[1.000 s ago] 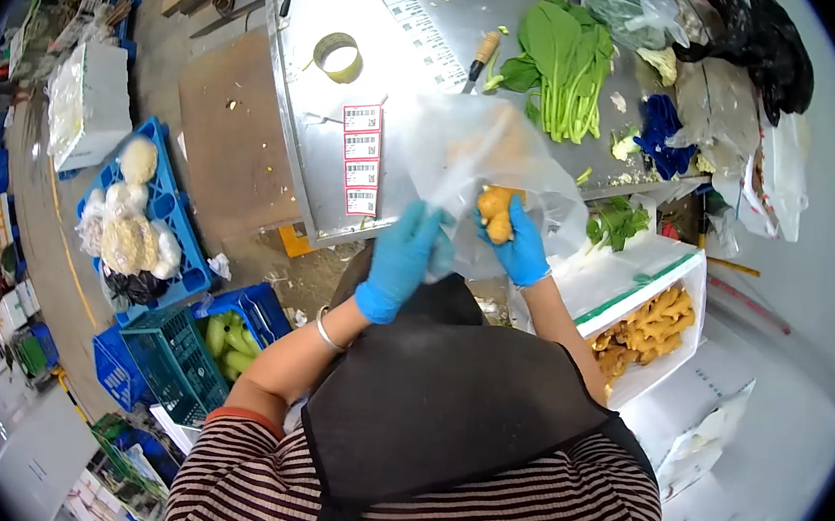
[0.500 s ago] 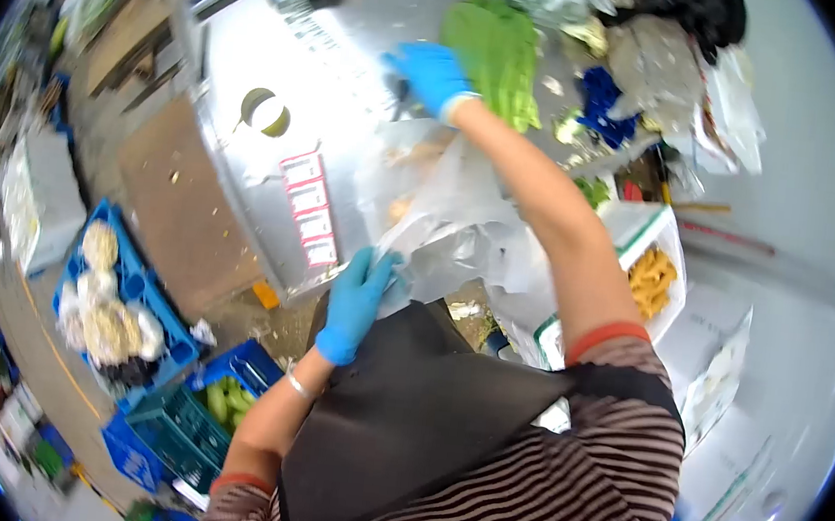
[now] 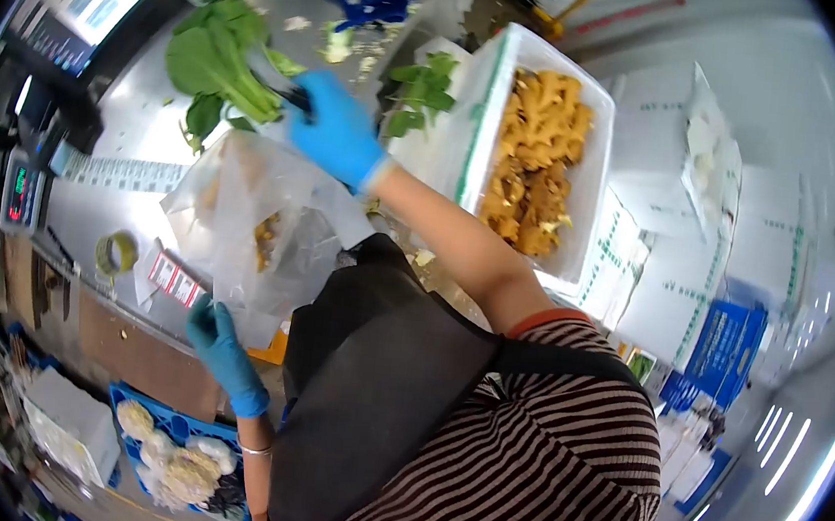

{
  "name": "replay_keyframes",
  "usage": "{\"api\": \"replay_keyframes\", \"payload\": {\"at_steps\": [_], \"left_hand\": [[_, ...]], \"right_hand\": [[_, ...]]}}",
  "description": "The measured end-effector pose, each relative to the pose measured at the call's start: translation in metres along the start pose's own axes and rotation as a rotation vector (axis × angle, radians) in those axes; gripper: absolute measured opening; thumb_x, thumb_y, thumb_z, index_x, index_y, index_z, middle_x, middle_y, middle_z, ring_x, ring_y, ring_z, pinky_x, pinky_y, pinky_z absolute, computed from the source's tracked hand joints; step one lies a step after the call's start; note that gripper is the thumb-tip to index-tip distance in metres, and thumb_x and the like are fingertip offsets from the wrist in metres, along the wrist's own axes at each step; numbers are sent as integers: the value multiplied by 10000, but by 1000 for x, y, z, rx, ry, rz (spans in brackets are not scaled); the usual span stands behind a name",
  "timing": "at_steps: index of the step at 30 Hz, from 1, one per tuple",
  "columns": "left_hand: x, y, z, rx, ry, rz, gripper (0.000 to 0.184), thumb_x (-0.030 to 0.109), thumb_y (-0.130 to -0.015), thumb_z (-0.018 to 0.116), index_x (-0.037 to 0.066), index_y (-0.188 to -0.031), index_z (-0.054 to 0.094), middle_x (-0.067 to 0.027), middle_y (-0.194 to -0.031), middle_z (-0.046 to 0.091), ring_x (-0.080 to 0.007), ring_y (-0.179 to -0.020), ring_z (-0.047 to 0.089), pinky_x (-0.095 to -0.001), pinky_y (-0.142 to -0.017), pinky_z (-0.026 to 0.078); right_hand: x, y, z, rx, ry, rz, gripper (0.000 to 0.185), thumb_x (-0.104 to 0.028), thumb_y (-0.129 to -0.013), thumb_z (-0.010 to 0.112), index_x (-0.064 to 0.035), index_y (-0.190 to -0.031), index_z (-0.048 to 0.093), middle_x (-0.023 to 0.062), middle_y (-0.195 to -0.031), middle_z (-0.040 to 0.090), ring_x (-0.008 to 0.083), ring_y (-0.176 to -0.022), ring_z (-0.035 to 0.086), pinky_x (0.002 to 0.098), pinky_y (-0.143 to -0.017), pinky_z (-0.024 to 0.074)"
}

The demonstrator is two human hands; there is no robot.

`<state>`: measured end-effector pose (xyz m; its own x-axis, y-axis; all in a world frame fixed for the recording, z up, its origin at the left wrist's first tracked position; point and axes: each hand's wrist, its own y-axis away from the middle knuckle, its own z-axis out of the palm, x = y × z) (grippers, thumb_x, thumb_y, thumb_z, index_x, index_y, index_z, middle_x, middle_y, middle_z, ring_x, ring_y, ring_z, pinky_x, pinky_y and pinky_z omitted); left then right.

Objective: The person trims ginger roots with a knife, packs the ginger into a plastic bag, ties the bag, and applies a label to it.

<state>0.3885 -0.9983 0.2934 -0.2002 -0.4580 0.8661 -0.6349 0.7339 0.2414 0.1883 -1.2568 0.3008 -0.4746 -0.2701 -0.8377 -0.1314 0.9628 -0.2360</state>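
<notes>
My right hand, in a blue glove, is closed around the dark handle of what looks like a knife; its blade is blurred and points to the upper left, over leafy greens. My left hand, also gloved, has its fingers apart at the lower edge of a clear plastic bag, beside a strip of red-and-white labels. Pale brown pieces show through the bag, too veiled to name. The bag lies on the metal table, against my black apron.
A white foam box of ginger stands to my right, with white cartons beyond it. A tape roll and a scale are at the left. Below sits a blue crate with bagged goods.
The view has swung right, bringing the ginger box fully into sight. My right hand has taken up the knife-like tool. My left hand's fingers have loosened from the bag.
</notes>
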Motion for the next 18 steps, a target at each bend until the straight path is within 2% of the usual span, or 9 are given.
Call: {"api": "replay_keyframes", "payload": {"at_steps": [3,5,6,7,9,13,16,17,18], "left_hand": [[42,1,7,133,-227,196,462,129,-922,649,-26,-1325,483,-138,-1269,542,-226,-1149,511,-351,-980,416],[61,8,22,244,-391,410,495,133,-933,634,-14,-1369,451,-141,-1332,511,-239,-1189,487,-369,-1012,394],[79,12,33,246,-381,460,481,130,-940,623,-6,-1370,453,-137,-1347,503,-239,-1198,482,-369,-1013,397],[90,15,46,168,-355,486,469,121,-943,615,-1,-1367,458,-133,-1349,504,-238,-1199,484,-365,-1015,396],[111,23,75,13,-312,535,445,105,-949,601,10,-1362,466,-124,-1351,506,-236,-1200,489,-358,-1019,394],[138,54,161,-433,-142,559,325,66,-943,582,14,-1263,556,-104,-1253,568,-212,-1143,528,-324,-1013,393],[171,93,229,-824,-16,426,293,56,-932,570,39,-1225,589,-93,-1130,593,-175,-991,588,-289,-861,475],[157,94,252,-868,-54,590,272,70,-925,584,58,-1195,615,-81,-1097,606,-154,-882,609,-285,-786,499],[151,105,276,-958,4,414,257,86,-915,601,69,-1169,631,-77,-1071,623,-152,-866,617,-278,-786,506]], "right_hand": [[60,73,-133,11,-158,545,331,-274,-873,704,-13,-1069,654,73,-881,687,106,-773,596,274,-727,510],[107,132,-213,353,-108,706,282,-258,-874,684,-22,-1028,679,97,-856,705,154,-766,641,295,-718,506],[149,166,-245,539,222,651,258,-259,-873,663,-41,-1009,685,136,-909,712,241,-771,675,334,-723,511],[160,189,-285,522,388,874,270,-268,-876,642,-63,-1045,687,158,-923,705,323,-810,673,372,-744,517],[169,227,-331,532,667,881,349,-302,-872,644,-89,-1147,669,161,-909,706,340,-875,673,387,-763,527],[213,251,-351,257,7,1334,406,-327,-866,693,63,-974,659,118,-750,651,217,-645,650,349,-511,507],[236,257,-358,318,-279,1082,307,-251,-872,694,52,-888,648,95,-709,633,166,-531,579,326,-476,477],[223,251,-358,313,-263,1069,223,-191,-877,689,27,-909,653,70,-684,608,152,-521,547,304,-491,468],[207,247,-361,321,-305,1030,214,-184,-881,686,22,-922,652,66,-694,610,146,-532,550,296,-504,468]]}}
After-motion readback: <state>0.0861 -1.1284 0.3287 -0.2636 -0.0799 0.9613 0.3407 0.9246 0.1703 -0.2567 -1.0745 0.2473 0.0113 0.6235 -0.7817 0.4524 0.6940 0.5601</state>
